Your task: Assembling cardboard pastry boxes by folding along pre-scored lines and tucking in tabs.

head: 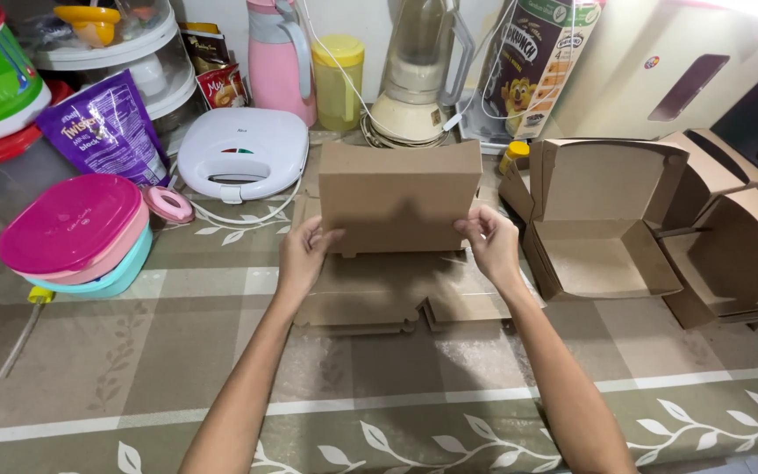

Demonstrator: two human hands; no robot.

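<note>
A flat brown cardboard box blank point(396, 197) stands raised on edge in the middle of the table. My left hand point(303, 254) grips its lower left corner and my right hand point(491, 244) grips its lower right corner. Under it lies a stack of more flat cardboard blanks point(370, 294). To the right sits a folded-up brown box point(603, 219) with its lid open, and further right several more open boxes point(739, 246) nest together.
A white sandwich maker point(243, 151), pink and teal lidded bowls point(72, 233), a purple snack bag point(107, 127), a pink jug point(278, 57), a yellow cup point(338, 79), a blender point(414, 75) and a cereal carton point(537, 61) crowd the back. The leaf-patterned tablecloth point(396, 395) covers the table.
</note>
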